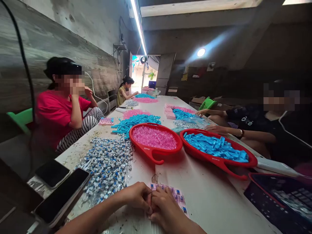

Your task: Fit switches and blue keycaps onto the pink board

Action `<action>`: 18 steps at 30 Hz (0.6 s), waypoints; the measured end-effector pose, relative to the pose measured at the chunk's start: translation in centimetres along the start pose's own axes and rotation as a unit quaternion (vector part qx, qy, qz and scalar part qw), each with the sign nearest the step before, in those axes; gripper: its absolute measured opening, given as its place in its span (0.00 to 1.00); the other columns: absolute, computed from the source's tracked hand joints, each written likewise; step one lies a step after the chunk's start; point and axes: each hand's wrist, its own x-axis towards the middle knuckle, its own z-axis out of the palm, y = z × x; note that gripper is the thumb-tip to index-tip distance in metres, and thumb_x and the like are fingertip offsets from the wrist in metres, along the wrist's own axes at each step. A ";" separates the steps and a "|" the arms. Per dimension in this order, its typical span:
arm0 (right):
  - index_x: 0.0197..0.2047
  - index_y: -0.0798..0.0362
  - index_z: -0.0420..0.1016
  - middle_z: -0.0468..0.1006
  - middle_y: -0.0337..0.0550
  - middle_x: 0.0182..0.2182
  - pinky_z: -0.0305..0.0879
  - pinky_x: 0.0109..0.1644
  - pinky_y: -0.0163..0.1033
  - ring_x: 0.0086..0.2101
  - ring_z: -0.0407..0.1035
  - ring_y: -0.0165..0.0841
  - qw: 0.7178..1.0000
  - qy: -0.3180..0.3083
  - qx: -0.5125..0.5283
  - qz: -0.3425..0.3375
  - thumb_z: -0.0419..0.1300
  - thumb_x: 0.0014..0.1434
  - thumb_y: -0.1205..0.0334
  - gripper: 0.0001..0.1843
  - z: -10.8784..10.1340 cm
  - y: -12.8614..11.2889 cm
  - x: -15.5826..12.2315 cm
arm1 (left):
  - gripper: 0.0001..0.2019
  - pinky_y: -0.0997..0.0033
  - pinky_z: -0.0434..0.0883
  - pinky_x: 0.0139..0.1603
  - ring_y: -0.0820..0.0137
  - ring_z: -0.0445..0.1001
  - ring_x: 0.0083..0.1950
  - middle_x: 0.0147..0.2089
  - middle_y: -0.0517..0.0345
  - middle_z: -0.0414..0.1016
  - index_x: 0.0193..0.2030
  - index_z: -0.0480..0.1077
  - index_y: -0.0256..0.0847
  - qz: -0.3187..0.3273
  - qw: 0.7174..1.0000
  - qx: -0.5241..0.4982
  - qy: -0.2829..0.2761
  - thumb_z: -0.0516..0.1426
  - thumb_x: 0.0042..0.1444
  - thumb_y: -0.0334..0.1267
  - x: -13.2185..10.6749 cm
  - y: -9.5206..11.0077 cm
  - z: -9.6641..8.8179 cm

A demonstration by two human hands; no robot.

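Note:
My left hand (pixel 138 196) is closed over the left side of a pink tray (pixel 183 202) at the near edge of the table. My right hand (pixel 163 205) rests on the same tray, its fingers bent and its thumb against the left fingertips. Whatever the fingers pinch is hidden between them. Small blue-and-white pieces sit in rows in the tray's uncovered part. To the left spreads a heap of small white-and-blue parts (pixel 107 164), partly on clear plastic, close to my left forearm.
Beyond my hands stand a red basket of pink pieces (pixel 156 156) and a red basket of blue pieces (pixel 219 164). Two phones (pixel 63 198) lie left. A dark crate (pixel 268 191) is at right. Loose blue pieces (pixel 138 122) lie farther back. Several people sit around the table.

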 end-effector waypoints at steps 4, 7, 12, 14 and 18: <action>0.22 0.52 0.70 0.77 0.35 0.31 0.53 0.48 0.44 0.37 0.66 0.36 1.000 -0.004 -0.023 -0.009 0.65 0.41 0.76 0.11 0.9 0.8 0.7 | 0.10 0.78 0.55 0.24 0.78 0.60 0.23 0.19 0.71 0.64 0.19 0.65 0.38 -0.024 0.999 -0.018 0.018 0.65 0.33 0.32 0.0 -0.1 0.2; 0.22 0.52 0.71 0.76 0.35 0.31 0.55 0.44 0.43 0.37 0.66 0.37 0.999 0.016 -0.045 -0.023 0.66 0.39 0.76 0.11 2.2 2.1 0.7 | 0.11 0.77 0.55 0.23 0.78 0.61 0.23 0.19 0.70 0.65 0.18 0.65 0.38 -0.036 0.998 -0.027 0.040 0.65 0.32 0.30 0.0 -0.3 0.5; 0.24 0.51 0.73 0.76 0.38 0.32 0.59 0.42 0.42 0.37 0.68 0.38 0.994 0.063 -0.072 -0.045 0.68 0.42 0.72 0.09 2.6 2.6 -0.3 | 0.10 0.77 0.58 0.25 0.77 0.62 0.24 0.20 0.69 0.66 0.19 0.66 0.38 -0.002 0.999 -0.051 0.010 0.65 0.33 0.33 -0.1 -0.7 0.3; 0.30 0.49 0.76 0.76 0.39 0.33 0.60 0.42 0.42 0.38 0.68 0.38 0.990 0.077 -0.071 -0.093 0.68 0.45 0.66 0.07 1.7 3.1 -0.9 | 0.13 0.77 0.57 0.25 0.78 0.61 0.24 0.20 0.69 0.64 0.21 0.66 0.37 0.028 0.999 -0.044 0.002 0.66 0.35 0.40 -0.3 -0.6 -0.1; 0.43 0.46 0.75 0.75 0.44 0.38 0.65 0.43 0.43 0.39 0.69 0.39 0.964 0.209 -0.078 -0.145 0.64 0.51 0.60 0.14 -1.3 5.5 -2.0 | 0.24 0.74 0.63 0.34 0.73 0.65 0.32 0.29 0.63 0.68 0.32 0.71 0.37 0.101 0.991 0.021 0.090 0.67 0.33 0.53 -0.3 0.6 -0.8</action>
